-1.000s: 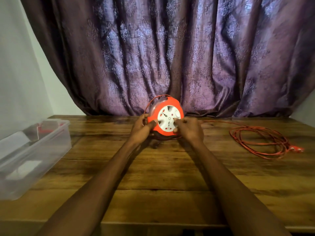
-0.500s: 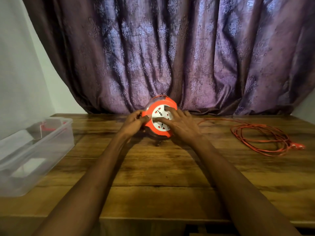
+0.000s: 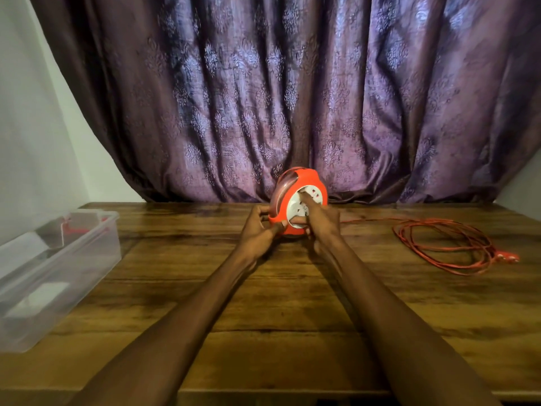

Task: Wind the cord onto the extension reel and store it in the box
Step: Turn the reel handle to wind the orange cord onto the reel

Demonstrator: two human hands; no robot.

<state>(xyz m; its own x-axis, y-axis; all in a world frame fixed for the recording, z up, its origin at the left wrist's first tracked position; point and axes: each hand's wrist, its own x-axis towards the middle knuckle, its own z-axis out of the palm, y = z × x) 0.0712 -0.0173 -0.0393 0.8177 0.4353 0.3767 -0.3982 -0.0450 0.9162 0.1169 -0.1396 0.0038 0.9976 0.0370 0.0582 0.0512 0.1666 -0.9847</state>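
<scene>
An orange extension reel (image 3: 304, 178) with a white socket face stands upright on the wooden table (image 3: 263, 303), near the curtain. My left hand (image 3: 260, 230) grips the reel's lower left rim. My right hand (image 3: 317, 218) lies across the white face, its fingers pressed on it. A thin orange cord (image 3: 445, 244) runs from the reel to the right and lies in loose loops on the table, ending in a plug (image 3: 510, 256). A clear plastic box (image 3: 55, 273) sits open at the table's left edge.
A purple patterned curtain (image 3: 292, 98) hangs right behind the reel. The box holds a red clip piece and something white and flat. The table's front edge runs along the bottom of the view.
My right hand has moved over the socket face, from its right side to across its middle. The reel has turned slightly, so its face now points more to the right.
</scene>
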